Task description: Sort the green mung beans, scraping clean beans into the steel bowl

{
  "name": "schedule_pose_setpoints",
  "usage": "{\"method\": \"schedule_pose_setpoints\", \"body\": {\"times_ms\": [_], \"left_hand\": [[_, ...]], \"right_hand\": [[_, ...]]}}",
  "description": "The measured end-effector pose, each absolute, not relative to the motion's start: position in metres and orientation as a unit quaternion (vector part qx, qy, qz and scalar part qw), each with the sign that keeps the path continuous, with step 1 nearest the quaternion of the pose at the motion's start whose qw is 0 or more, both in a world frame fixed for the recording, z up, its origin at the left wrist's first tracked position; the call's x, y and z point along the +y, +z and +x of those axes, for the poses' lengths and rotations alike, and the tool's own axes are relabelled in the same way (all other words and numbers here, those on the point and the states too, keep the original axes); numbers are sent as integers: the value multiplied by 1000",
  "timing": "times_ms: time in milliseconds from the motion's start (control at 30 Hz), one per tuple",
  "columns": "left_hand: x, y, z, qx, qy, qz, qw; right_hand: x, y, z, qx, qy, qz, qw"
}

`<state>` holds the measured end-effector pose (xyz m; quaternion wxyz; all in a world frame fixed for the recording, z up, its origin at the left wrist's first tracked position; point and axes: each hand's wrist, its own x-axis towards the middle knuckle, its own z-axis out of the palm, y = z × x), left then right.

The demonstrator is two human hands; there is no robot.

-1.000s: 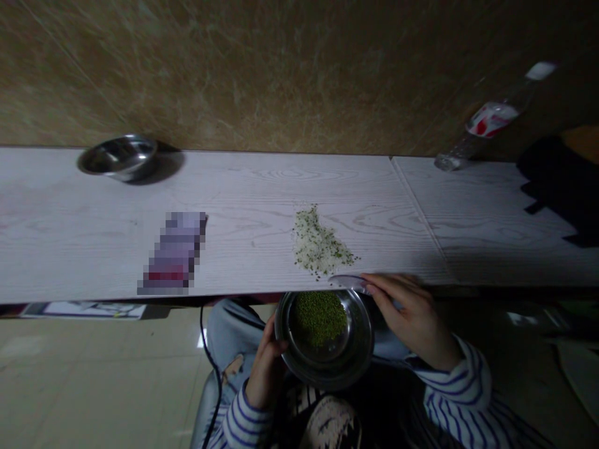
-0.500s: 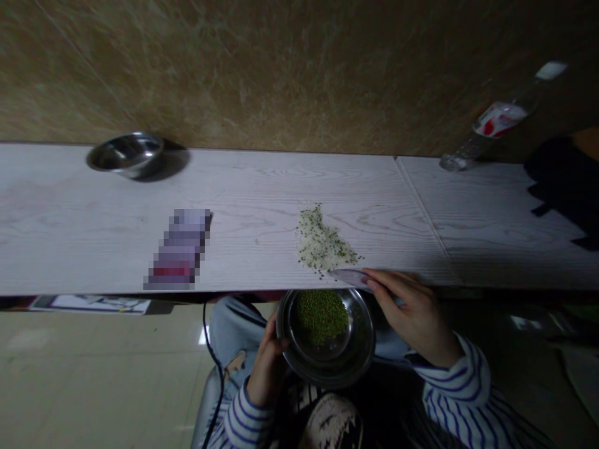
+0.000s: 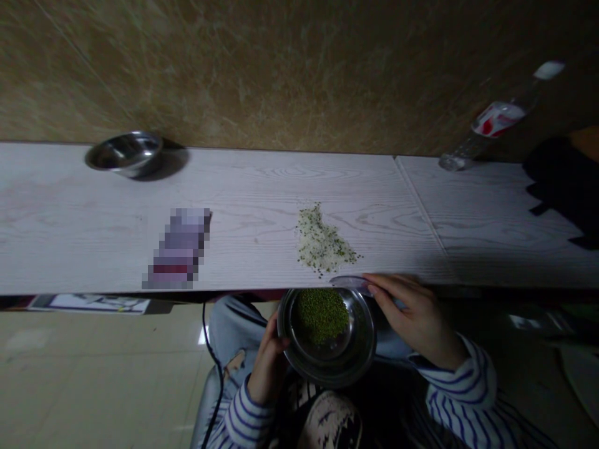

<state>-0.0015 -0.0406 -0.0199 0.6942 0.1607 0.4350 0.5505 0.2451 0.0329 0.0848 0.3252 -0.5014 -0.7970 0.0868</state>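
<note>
My left hand [image 3: 269, 362] is closed on the left rim of a steel bowl [image 3: 365, 349], thumb over the edge. Green mung beans [image 3: 322, 317] cover part of the bowl's bottom. The bowl sits above my lap, just under the table's front edge. Between the thumb and fingers of my right hand [image 3: 412, 312] is a thin, flat, purplish piece [image 3: 349, 283], its exact kind unclear. That piece lies at the table edge, over the bowl's far rim. Just beyond it, a pile of white rice grains mixed with green beans [image 3: 322, 243] is spread on the table.
The pale wood-grain table [image 3: 253, 187] runs along a marbled wall. On it are another steel bowl [image 3: 126, 156], a pixelated flat object [image 3: 180, 249], a clear plastic bottle [image 3: 496, 118] with a white cap, and dark cloth-like items [image 3: 561, 181]. A black cable [image 3: 208, 349] hangs at left.
My right hand has drawn the purplish piece slightly toward me, from beside the pile to the table's edge. The left hand and bowl have hardly moved.
</note>
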Motion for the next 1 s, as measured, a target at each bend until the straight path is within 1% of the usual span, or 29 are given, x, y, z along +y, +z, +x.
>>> {"method": "schedule_pose_setpoints", "body": {"times_ms": [767, 1000], "left_hand": [[-44, -18, -6, 429, 559, 147, 694], [-43, -17, -9, 434, 561, 170, 684]], "right_hand": [[42, 79, 229, -766, 94, -531, 349], [46, 79, 224, -763, 101, -536, 347]]}}
